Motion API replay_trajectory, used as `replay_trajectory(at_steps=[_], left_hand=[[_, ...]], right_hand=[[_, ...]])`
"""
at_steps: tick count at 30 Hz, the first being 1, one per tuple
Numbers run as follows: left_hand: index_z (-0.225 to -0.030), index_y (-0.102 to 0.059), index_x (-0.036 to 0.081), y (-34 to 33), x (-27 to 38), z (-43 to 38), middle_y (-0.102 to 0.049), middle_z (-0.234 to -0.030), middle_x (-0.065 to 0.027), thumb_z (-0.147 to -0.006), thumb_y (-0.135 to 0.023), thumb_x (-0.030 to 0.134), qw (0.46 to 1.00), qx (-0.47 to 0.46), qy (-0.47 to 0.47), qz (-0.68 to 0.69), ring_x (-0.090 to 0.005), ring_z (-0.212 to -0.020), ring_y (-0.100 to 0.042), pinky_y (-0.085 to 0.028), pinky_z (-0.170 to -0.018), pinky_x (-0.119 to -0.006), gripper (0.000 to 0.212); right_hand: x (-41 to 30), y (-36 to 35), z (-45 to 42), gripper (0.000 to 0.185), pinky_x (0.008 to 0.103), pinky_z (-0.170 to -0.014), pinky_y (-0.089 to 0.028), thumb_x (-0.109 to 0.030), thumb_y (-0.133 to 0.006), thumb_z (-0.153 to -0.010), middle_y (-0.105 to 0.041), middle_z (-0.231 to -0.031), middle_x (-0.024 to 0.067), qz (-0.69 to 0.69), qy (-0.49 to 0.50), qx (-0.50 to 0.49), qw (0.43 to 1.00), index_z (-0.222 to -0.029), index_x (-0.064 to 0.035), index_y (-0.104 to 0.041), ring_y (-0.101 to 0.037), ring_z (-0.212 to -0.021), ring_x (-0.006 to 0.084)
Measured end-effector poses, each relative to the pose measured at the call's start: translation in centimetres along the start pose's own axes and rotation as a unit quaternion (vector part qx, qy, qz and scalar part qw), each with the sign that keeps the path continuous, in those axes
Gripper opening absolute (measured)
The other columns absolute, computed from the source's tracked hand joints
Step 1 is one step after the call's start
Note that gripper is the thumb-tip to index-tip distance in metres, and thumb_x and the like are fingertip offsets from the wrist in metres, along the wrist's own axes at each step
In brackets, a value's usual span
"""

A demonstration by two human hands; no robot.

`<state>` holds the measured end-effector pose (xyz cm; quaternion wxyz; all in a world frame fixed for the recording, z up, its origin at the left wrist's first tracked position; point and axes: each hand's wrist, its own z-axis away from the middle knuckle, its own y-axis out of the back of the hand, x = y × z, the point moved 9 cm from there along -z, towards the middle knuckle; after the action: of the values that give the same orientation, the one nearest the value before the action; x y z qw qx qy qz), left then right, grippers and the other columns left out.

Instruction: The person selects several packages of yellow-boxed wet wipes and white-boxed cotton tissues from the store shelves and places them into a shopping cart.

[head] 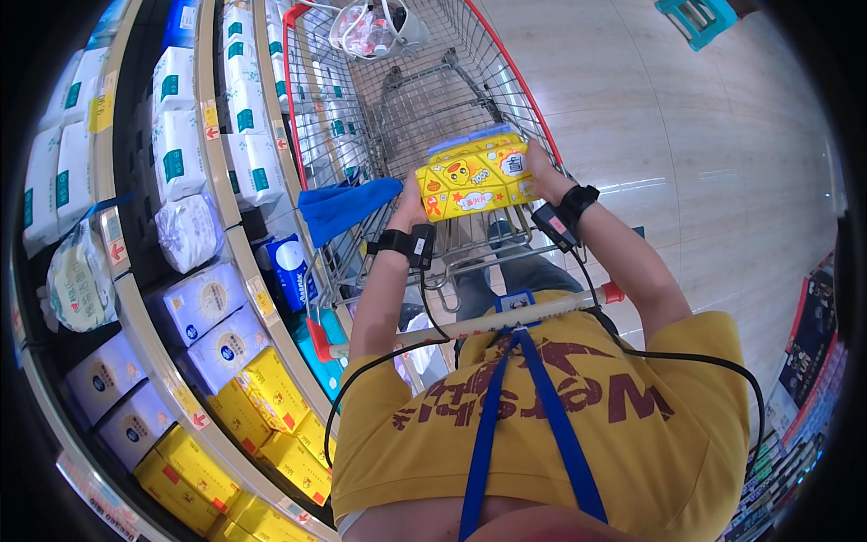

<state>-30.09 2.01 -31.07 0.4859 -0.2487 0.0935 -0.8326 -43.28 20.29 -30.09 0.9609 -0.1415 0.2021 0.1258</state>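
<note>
My left hand (409, 204) and my right hand (544, 172) grip a yellow tissue pack (477, 181) by its two ends. The pack has cartoon prints and sits above the near end of a wire shopping cart (427, 95) with red rims. Just beyond it shows the edge of another yellow pack (474, 150), with a pale blue pack (467, 137) behind; how these rest is mostly hidden. A blue cloth (345, 206) hangs over the cart's left side, close to my left hand. The cart's push bar (488, 322) lies across my front, below my forearms.
A white bucket (379, 30) holding bottles is at the cart's far end. Shelves (220, 176) on the left carry white tissue packs (179, 152), lilac packs (227, 345) and yellow packs (274, 389). A teal stool (698, 20) stands far right on the tiled floor (630, 149).
</note>
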Motion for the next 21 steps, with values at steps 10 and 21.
replay_trajectory(at_steps=[10,21], left_hand=[[-0.128,-0.044,0.004,-1.6,1.9,4.3,-0.055,-0.123,-0.0132,-0.098,-0.032,0.040,0.973,-0.098,0.036,-0.206,-0.0276,-0.108,-0.057,-0.047,-0.090,-0.047,0.049],[-0.130,-0.048,0.006,2.8,9.5,32.5,-0.056,-0.123,-0.0079,-0.095,-0.050,0.028,0.840,0.040,-0.456,-0.292,-0.0165,-0.113,-0.052,-0.038,-0.096,-0.030,0.042]], right_hand=[[-2.3,0.8,1.0,0.033,0.0397,-0.078,-0.048,-0.023,-0.045,-0.089,-0.062,-0.101,0.0127,0.104,0.091,0.001,0.990,-0.110,0.0014,-0.055,-0.062,-0.084,0.0270],[-2.3,-22.3,19.7,0.036,0.0299,-0.093,-0.040,-0.021,-0.042,-0.092,-0.061,-0.116,0.0066,0.270,0.258,-0.258,0.891,-0.125,-0.0079,-0.052,-0.057,-0.107,0.0163]])
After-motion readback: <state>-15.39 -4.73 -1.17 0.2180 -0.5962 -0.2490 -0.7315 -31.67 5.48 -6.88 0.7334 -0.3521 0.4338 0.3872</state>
